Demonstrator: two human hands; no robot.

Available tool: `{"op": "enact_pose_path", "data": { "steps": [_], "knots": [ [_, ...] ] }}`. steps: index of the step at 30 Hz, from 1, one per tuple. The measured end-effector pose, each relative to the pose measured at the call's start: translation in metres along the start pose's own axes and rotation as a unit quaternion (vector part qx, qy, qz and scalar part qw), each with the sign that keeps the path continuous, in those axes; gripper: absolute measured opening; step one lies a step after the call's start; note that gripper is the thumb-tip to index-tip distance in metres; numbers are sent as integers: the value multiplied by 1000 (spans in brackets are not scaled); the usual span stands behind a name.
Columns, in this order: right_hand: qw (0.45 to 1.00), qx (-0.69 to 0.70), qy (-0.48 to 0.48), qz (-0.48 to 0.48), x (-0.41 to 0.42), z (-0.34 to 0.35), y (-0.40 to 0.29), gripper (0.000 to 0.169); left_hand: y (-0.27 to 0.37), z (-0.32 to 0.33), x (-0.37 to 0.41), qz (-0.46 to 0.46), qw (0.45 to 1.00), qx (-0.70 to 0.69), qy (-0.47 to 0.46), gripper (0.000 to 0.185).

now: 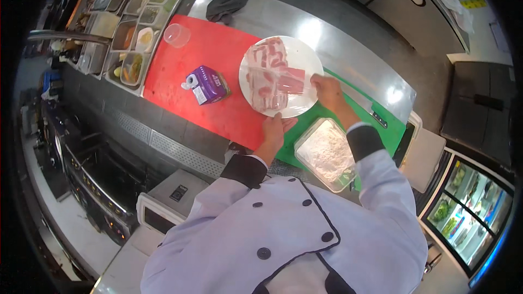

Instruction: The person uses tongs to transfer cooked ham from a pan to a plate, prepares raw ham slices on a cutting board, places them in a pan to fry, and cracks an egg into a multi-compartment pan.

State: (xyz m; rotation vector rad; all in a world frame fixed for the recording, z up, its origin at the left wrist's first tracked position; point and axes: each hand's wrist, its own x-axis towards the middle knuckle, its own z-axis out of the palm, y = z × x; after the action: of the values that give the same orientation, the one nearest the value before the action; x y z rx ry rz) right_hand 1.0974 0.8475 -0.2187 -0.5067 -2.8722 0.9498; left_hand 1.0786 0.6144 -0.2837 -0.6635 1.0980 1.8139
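Both of my hands hold a round white plate [306,104] by its rim, above the red cutting board [175,57] and the green cutting board [392,134]. My left hand [274,130] grips the near edge, my right hand [327,91] the right edge. Slices of raw bacon [267,53] and a pinker piece of meat [293,81] lie on the plate under what looks like clear film. Left of the plate, a purple carton [210,85] is on the red board. A clear tub of white flour-like powder [327,147] sits on the green board, close to my right forearm.
A knife [378,117] lies at the green board's far side. An upturned-looking clear plastic cup [177,35] is on the red board's far left. Ingredient containers [132,69] stand beyond its left edge. A dark cloth [229,2] lies on the steel counter [282,12].
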Motion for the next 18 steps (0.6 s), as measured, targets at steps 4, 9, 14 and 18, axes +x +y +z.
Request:
{"op": "enact_pose_path", "data": {
  "steps": [4, 9, 14, 18],
  "knots": [
    [991, 66, -88, 76, -44, 20, -68, 9, 2, 11, 10, 37, 999, -13, 29, 26],
    [981, 141, -126, -49, -62, 55, -155, 12, -20, -84, 52, 58, 976, -136, -159, 35],
    [980, 109, -163, -19, -44, -13, -179, 20, 102, -55, -50, 343, 826, 381, 235, 57],
    [994, 11, -49, 96, -12, -17, -94, 25, 173, -17, -53, 609, 636, 302, 365, 61]
  ]
}}
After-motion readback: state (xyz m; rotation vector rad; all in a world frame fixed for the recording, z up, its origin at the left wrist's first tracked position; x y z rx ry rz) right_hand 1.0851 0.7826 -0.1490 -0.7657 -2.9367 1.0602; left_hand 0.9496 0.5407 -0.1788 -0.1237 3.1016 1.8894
